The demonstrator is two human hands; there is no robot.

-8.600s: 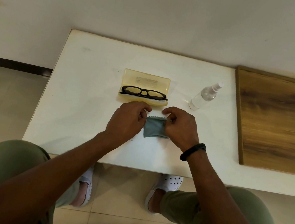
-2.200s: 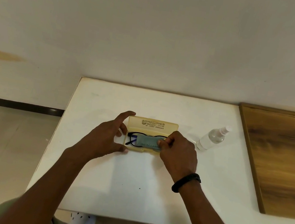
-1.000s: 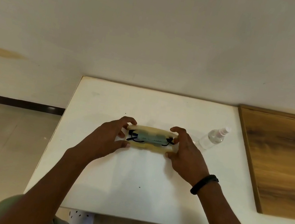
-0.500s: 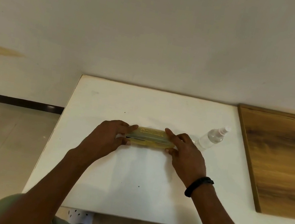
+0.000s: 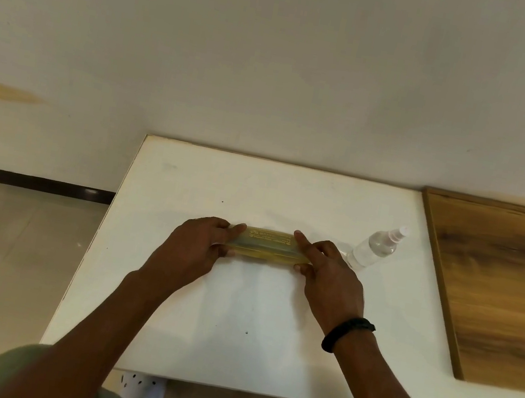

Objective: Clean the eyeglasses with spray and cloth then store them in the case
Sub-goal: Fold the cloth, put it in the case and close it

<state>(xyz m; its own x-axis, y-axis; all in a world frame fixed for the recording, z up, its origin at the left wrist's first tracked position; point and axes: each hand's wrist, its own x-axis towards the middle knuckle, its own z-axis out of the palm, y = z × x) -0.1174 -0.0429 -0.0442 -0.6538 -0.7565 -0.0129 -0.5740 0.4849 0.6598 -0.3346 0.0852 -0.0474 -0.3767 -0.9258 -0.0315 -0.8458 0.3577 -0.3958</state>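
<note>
Past the near edge of the white rectangular table (image 5: 229,349), two bare forearms reach in, the right one wearing a black wristband (image 5: 348,333). At the table's middle the left hand (image 5: 197,247) grips the left end and the right hand (image 5: 328,274) the right end of the translucent yellow plastic glasses case (image 5: 264,244), thumbs at its near side and fingers curled over the top; it lies flat with the lid down, contents not discernible. Farther right, toward the right edge, a clear spray bottle with a white nozzle (image 5: 374,249) sits apart from the case, beside a brown wood-grain board (image 5: 499,290).
</note>
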